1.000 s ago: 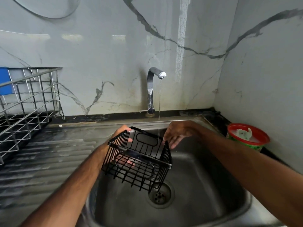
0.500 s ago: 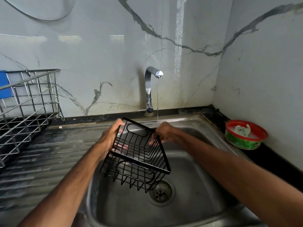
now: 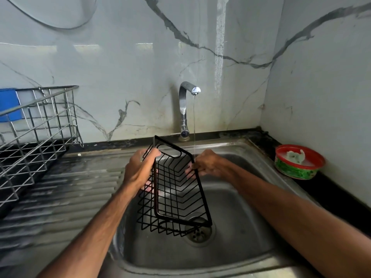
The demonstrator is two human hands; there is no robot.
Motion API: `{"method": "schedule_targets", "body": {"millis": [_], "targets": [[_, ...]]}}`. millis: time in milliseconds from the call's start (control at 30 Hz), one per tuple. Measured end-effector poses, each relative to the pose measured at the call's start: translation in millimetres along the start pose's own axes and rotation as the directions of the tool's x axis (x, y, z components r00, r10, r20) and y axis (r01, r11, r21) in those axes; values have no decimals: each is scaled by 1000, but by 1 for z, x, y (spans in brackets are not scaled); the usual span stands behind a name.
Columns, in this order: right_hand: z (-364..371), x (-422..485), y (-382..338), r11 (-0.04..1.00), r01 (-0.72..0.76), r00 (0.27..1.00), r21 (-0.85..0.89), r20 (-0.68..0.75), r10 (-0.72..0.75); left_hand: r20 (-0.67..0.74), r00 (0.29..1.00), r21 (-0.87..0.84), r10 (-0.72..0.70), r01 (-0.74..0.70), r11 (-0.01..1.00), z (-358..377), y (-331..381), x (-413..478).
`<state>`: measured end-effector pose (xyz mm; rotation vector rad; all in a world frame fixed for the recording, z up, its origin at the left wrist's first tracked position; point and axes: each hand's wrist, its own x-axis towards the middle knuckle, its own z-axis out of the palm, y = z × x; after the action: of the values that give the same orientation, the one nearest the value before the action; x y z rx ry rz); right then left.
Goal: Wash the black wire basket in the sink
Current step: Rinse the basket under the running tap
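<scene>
At the far left a silver wire rack (image 3: 40, 125) is standing beside the ribbed draining board (image 3: 66, 189), with something blue (image 3: 9, 105) showing behind its wires; just right of the board the left hand (image 3: 140, 169) is gripping the upper left rim of the black wire basket (image 3: 174, 197), fingers curling round the wire and fingertips showing through the mesh; the basket is hanging tilted over the sink (image 3: 251, 237), held up above the basin, its open side facing the camera and its lower end lying in line with the drain (image 3: 198, 233); behind it the chrome tap (image 3: 184, 105) is running, a thin stream of water (image 3: 194, 125) falling to the basket's upper right corner, right by the right hand (image 3: 208, 163); that hand is clamping the basket's right rim, its fingers folding round the wire; further right, on the dark surface (image 3: 337, 199) in the corner, a green tub with a red rim (image 3: 299, 165) is sitting close to the wall and holding something pale; a grey-veined marble wall (image 3: 120, 67) is rising behind it all.
</scene>
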<state>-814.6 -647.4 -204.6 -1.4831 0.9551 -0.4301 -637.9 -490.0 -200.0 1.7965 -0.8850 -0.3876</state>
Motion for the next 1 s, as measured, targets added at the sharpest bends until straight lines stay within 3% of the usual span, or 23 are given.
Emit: {"method": "schedule_targets", "body": {"millis": [167,267,400,567,800,867,1000], "targets": [[1,2,-2,977,150,968,-151,-179,-176,-36,999,-18,40,-41,999,7,12,-13],[-7,4,-5,985,146,976,-92,-151,-159,-31,998,-49,59,-60,997,12,17,-21],[-12,9,2,961,80,987,-266,-112,-113,25,999,3,29,-29,1000,16,13,-24],[-3,11,10,993,58,998,-104,-21,-60,51,998,-24,48,-47,999,12,17,-28],[-19,7,4,997,68,985,-32,161,-62,33,994,-102,103,-99,990,5,22,-31],[-20,7,2,994,107,984,-20,146,-103,15,993,-90,120,-118,989,4,22,-30],[-13,14,-1,977,210,977,-23,-30,-211,-46,987,-56,151,-153,987,6,25,-32]]}}
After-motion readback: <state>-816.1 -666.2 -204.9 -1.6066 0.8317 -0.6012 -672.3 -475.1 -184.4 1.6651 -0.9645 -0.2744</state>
